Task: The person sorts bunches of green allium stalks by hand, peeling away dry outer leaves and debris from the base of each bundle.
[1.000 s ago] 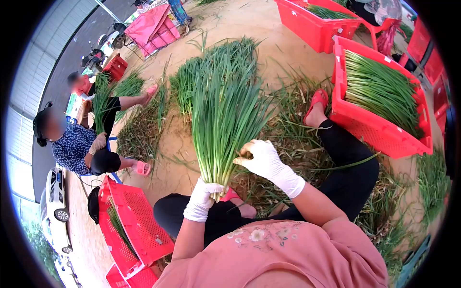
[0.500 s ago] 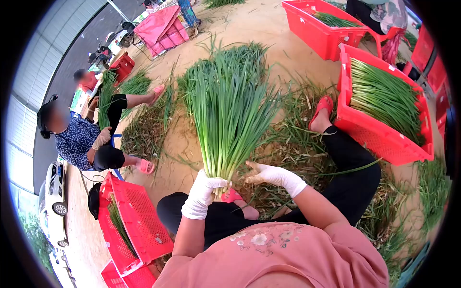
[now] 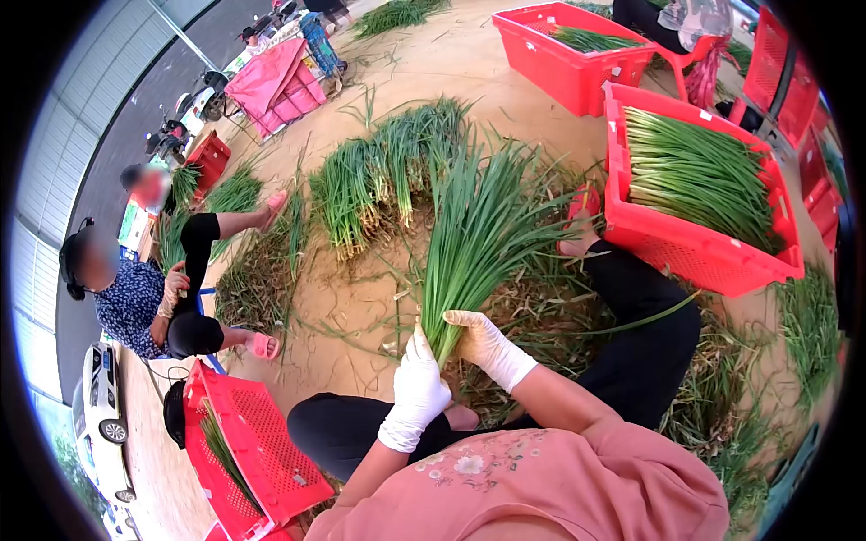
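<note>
A thick bunch of chives stands upright in front of me, its leaves fanning up and to the right. My left hand, in a white glove, closes round the pale stem ends from the left. From the right, my gloved right hand wraps the stems a little higher. The lower tips of the stems are hidden by my fingers. Beyond the bunch, a heap of chives lies on the ground with its root ends toward me.
At right stands a red crate filled with chives; another red crate is behind it. A red crate is at lower left. Leaf scraps cover the ground by my legs. A co-worker sits at left.
The bunch has tilted to the right and moved right. My right hand, apart from it before, now grips the stems. My view has shifted, showing more of the heap behind.
</note>
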A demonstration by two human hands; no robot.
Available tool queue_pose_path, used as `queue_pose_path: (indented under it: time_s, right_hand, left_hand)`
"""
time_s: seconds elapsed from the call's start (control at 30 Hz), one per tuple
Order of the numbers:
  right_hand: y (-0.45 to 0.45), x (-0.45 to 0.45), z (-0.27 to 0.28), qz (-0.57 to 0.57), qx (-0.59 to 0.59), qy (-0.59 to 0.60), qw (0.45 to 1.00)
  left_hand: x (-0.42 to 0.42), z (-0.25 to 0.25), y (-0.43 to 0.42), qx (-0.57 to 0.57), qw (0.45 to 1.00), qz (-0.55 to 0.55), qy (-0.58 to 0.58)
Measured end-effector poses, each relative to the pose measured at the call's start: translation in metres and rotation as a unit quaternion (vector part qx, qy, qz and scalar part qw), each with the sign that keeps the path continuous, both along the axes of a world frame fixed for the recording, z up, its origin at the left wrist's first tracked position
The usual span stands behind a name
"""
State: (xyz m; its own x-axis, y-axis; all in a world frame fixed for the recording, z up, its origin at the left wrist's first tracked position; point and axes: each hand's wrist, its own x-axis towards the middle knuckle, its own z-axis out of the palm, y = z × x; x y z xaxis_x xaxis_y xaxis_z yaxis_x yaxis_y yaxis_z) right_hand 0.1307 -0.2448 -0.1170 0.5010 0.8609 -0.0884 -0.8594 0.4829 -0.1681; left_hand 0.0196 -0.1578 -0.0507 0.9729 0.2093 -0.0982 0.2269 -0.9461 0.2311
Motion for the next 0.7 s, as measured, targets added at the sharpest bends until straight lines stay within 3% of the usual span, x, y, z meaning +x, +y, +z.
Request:
queue_pose_path:
  time_s: [0.03, 0.07, 0.13, 0.2, 0.27, 0.3, 0.33, 0.4, 0.47, 0.53, 0.6, 0.63, 0.67, 0.7]
  right_hand:
    - [-0.004, 0.001, 0.006, -0.002, 0.01, 0.031, 0.999]
    - [-0.007, 0.002, 0.01, -0.006, 0.01, 0.028, 1.0]
    - [-0.012, 0.001, 0.013, 0.011, 0.024, -0.003, 1.0]
    - [-0.009, -0.004, 0.01, 0.001, 0.045, 0.005, 0.999]
    - [-0.006, -0.005, 0.002, 0.021, 0.065, 0.023, 0.997]
    - [-0.005, -0.004, 0.001, 0.019, 0.066, 0.022, 0.997]
    - [-0.006, -0.004, 0.006, 0.016, 0.067, 0.023, 0.997]
    - [-0.007, 0.001, 0.009, 0.014, 0.065, 0.026, 0.997]
    - [-0.008, 0.016, 0.013, -0.022, 0.1, 0.059, 0.993]
    - [-0.014, 0.025, 0.026, -0.074, 0.093, 0.014, 0.993]
    - [-0.007, 0.041, -0.009, -0.08, 0.185, 0.022, 0.979]
    - [-0.014, 0.041, -0.008, -0.107, 0.083, 0.005, 0.991]
    - [-0.019, 0.049, -0.015, -0.007, 0.123, 0.085, 0.989]
    - [-0.025, 0.047, -0.002, -0.08, 0.042, 0.069, 0.994]
  left_hand:
    - [-0.001, -0.004, -0.001, -0.024, 0.994, -0.059, -0.088]
    - [0.001, -0.006, 0.0, -0.025, 0.994, -0.063, -0.09]
    - [0.003, -0.006, 0.003, -0.2, 0.97, -0.02, -0.134]
    - [0.006, -0.005, 0.001, -0.256, 0.959, 0.019, -0.117]
    - [0.007, -0.017, 0.008, -0.166, 0.981, 0.1, 0.005]
    - [0.003, -0.03, 0.013, -0.14, 0.985, 0.063, -0.073]
    - [0.0, -0.026, 0.017, -0.14, 0.986, 0.061, -0.073]
    - [-0.01, -0.006, 0.027, -0.03, 0.991, 0.019, -0.128]
    - [-0.028, 0.031, 0.038, 0.026, 0.99, 0.022, -0.137]
    - [-0.059, 0.063, 0.06, 0.118, 0.988, -0.002, -0.095]
    - [-0.098, 0.084, 0.084, 0.178, 0.978, -0.031, -0.104]
    - [-0.119, 0.089, 0.096, 0.19, 0.975, -0.042, -0.106]
    - [-0.143, 0.091, 0.106, 0.201, 0.972, -0.053, -0.108]
    - [-0.167, 0.088, 0.116, 0.216, 0.972, -0.041, -0.077]
